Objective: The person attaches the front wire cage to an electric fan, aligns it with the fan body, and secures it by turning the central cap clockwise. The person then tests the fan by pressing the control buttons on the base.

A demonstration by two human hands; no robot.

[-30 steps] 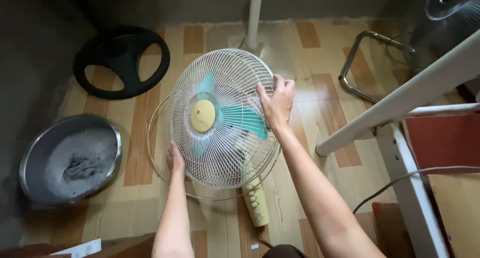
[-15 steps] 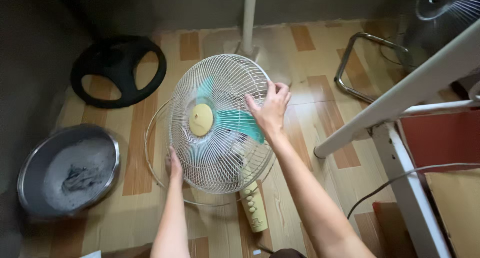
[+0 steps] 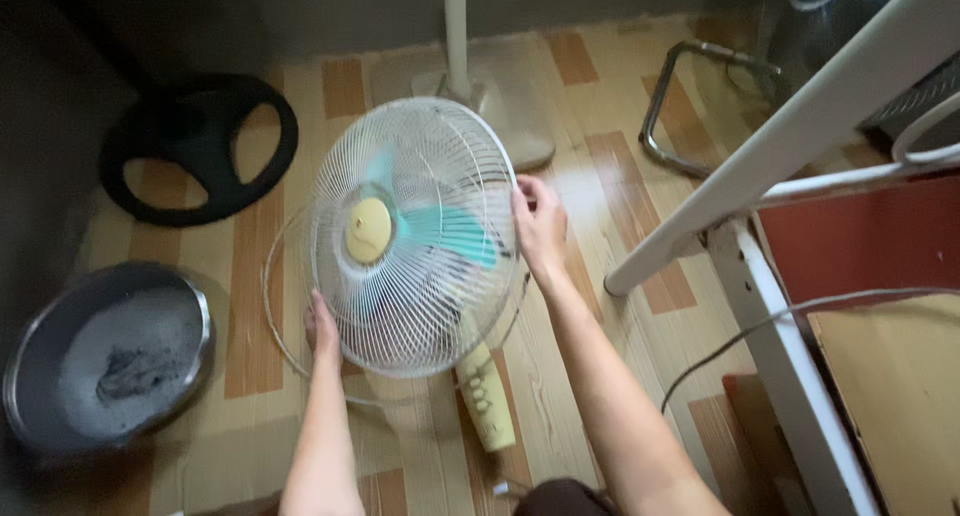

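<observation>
Looking down, head view: round white wire front grille (image 3: 410, 231) of pale yellow fan stands tilted on wood-pattern floor (image 3: 610, 186), facing up toward viewer. Right hand (image 3: 537, 221) grips grille's right rim, fingers curled over wire. Left hand (image 3: 320, 326) holds lower-left rim; finger closure partly hidden. Grille lies between hands, right hand higher. Teal blades (image 3: 445, 231) and yellow hub (image 3: 368, 230) behind wires. Yellow control neck (image 3: 485, 396) points toward viewer. Steel basin (image 3: 100, 361) left, black base ring (image 3: 195, 146) beyond, white slanted frame (image 3: 800, 126) right.
</observation>
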